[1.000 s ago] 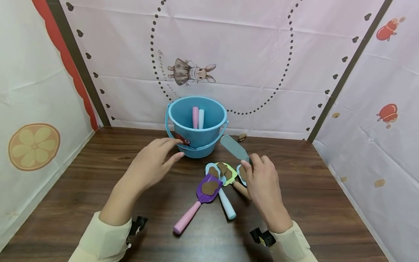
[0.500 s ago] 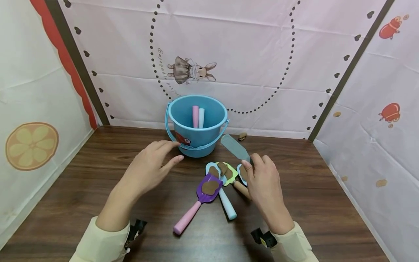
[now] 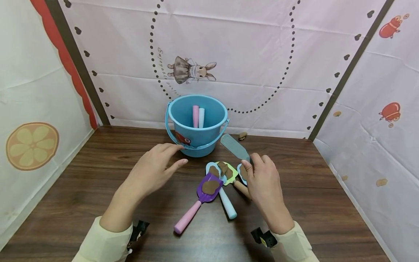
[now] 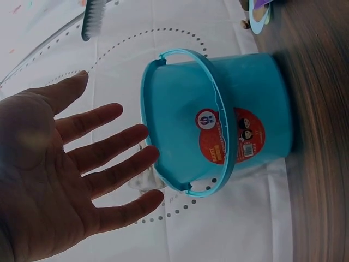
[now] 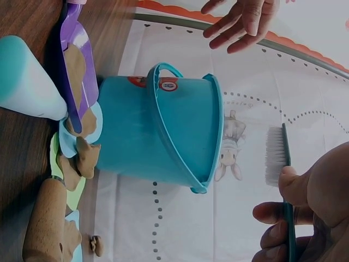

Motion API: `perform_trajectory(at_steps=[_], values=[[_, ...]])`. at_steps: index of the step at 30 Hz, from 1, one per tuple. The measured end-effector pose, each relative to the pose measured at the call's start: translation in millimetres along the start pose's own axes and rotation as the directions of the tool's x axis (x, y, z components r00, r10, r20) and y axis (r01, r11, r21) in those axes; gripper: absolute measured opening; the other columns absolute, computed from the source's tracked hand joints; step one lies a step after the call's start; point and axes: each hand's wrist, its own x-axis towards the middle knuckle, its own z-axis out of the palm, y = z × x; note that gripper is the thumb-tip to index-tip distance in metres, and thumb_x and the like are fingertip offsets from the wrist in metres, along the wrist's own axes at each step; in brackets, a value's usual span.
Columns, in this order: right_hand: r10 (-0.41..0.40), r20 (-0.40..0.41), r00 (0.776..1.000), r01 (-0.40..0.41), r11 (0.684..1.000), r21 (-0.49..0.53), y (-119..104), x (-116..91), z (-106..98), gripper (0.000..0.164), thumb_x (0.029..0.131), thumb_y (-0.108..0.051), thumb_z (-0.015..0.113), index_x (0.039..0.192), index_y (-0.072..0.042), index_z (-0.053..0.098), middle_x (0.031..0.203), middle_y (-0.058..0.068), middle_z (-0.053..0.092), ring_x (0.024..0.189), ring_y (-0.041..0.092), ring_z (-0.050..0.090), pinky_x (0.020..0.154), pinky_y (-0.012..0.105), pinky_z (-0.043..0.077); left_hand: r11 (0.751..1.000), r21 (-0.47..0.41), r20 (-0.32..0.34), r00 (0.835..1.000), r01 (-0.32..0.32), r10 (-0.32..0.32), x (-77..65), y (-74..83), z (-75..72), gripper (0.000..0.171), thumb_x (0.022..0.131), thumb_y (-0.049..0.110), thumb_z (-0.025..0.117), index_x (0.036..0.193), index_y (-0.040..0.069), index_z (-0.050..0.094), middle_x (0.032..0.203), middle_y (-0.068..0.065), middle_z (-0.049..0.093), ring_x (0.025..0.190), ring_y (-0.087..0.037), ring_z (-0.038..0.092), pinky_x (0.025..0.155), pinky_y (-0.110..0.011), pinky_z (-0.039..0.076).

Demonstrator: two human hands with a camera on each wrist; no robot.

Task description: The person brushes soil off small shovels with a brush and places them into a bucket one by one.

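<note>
My right hand (image 3: 264,185) pinches the handle of a teal brush (image 3: 234,146), held above the table to the right of the blue bucket (image 3: 204,134). In the right wrist view the brush's white bristles (image 5: 276,155) show clearly. My left hand (image 3: 150,173) hovers with its palm facing the bucket's left front, holding nothing. Its fingers spread out straight in the left wrist view. Upright inside the bucket stand a pink handle (image 3: 195,116) and a light-blue handle (image 3: 201,118); their lower ends are hidden.
On the table lie a purple shovel (image 3: 203,196) bearing a brown lump, a tool with a light-blue handle (image 3: 228,205), and a green tool (image 3: 234,174) with a wooden handle. A small brown piece (image 3: 242,136) sits by the back wall cloth.
My left hand has shifted slightly to the right. The right hand and the brush stay almost still; the things on the table have not moved.
</note>
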Motion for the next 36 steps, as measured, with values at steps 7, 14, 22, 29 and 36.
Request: perform_trajectory(at_steps=[7, 14, 22, 29, 36], values=[[-0.005, -0.003, 1.0, 0.005, 1.0, -0.001, -0.3, 0.3, -0.2, 0.035, 0.104, -0.038, 0.053, 0.105, -0.004, 0.063, 0.077, 0.008, 0.044, 0.063, 0.022, 0.039, 0.059, 0.034, 0.038, 1.0, 0.007, 0.001, 1.0, 0.021, -0.021, -1.8, 0.2, 2.4, 0.048, 0.099, 0.042, 0.064, 0.136, 0.012, 0.061, 0.132, -0.01, 0.065, 0.126, -0.033, 0.059, 0.103, -0.055, 0.047], [-0.011, -0.008, 1.0, 0.011, 1.0, 0.012, -3.9, -1.1, -0.3, 0.034, 0.103, -0.037, 0.054, 0.102, -0.005, 0.063, 0.076, 0.008, 0.043, 0.063, 0.022, 0.039, 0.059, 0.035, 0.037, 0.989, 0.114, 0.17, 0.979, 0.092, -0.111, -7.4, 14.5, 27.3, 0.057, 0.097, 0.054, 0.062, 0.137, 0.013, 0.06, 0.132, -0.012, 0.065, 0.119, -0.034, 0.064, 0.094, -0.057, 0.053], [-0.034, -0.022, 0.999, 0.034, 0.999, 0.013, -6.9, -3.9, -1.5, 0.03, 0.103, -0.035, 0.057, 0.098, -0.005, 0.062, 0.075, 0.006, 0.043, 0.063, 0.02, 0.038, 0.058, 0.033, 0.037, 0.98, 0.169, 0.39, 0.906, 0.109, -0.168, -14.9, 28.5, 60.1, 0.061, 0.093, 0.054, 0.068, 0.135, 0.011, 0.061, 0.13, -0.01, 0.066, 0.12, -0.03, 0.064, 0.092, -0.056, 0.053], [-0.047, -0.026, 0.999, 0.047, 0.999, -0.004, -7.3, -4.0, -1.1, 0.03, 0.103, -0.034, 0.056, 0.098, -0.006, 0.062, 0.075, 0.006, 0.043, 0.063, 0.02, 0.039, 0.058, 0.034, 0.037, 0.97, 0.243, 0.448, 0.887, 0.001, -0.113, -26.9, 39.4, 79.6, 0.054, 0.088, 0.057, 0.071, 0.109, 0.007, 0.066, 0.099, -0.007, 0.066, 0.095, -0.027, 0.067, 0.075, -0.05, 0.056], [-0.05, -0.018, 0.999, 0.05, 0.999, -0.006, -8.0, -5.9, 0.1, 0.03, 0.103, -0.034, 0.057, 0.097, -0.005, 0.062, 0.074, 0.006, 0.042, 0.063, 0.02, 0.038, 0.058, 0.034, 0.037, 0.946, 0.324, 0.435, 0.886, 0.011, -0.16, -34.2, 44.6, 97.9, 0.055, 0.087, 0.057, 0.072, 0.106, 0.005, 0.065, 0.091, -0.009, 0.063, 0.087, -0.027, 0.067, 0.073, -0.049, 0.057]])
